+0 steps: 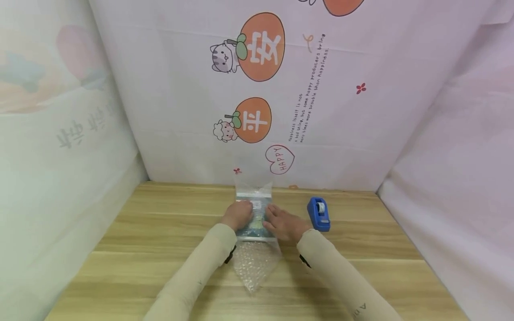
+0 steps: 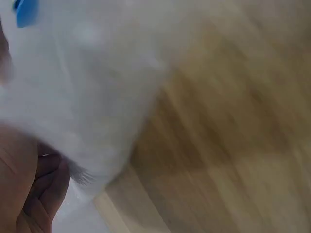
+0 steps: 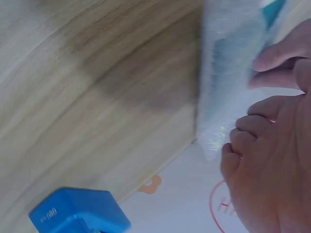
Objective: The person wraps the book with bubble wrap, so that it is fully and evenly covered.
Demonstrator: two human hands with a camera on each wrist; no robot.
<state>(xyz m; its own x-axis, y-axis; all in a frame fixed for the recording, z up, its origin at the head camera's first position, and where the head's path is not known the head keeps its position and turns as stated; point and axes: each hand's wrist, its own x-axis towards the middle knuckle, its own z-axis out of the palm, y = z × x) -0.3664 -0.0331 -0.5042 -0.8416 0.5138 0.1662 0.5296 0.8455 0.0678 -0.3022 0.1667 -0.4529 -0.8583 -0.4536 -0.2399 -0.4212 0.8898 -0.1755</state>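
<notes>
A flat, teal-green item with a printed cover [image 1: 257,229], which looks like a book or thin box, lies under bubble wrap [image 1: 254,263] on the wooden table. My left hand [image 1: 239,215] rests on its left side, fingers bent over the package; its fingers also show bent beside the blurred wrap in the left wrist view. On the right side, my right hand [image 1: 284,223] touches the package with fingers spread and reaching inward. The right wrist view has this hand [image 3: 272,160] against the wrap's edge. Whether the left fingers pinch the wrap, I cannot tell.
A blue tape dispenser [image 1: 319,215] stands right of the package, near the table's back. Behind the table [image 1: 160,249] hangs a printed white cloth [image 1: 192,147], with pale cloth walls on both sides. One pointed end of the wrap extends toward me.
</notes>
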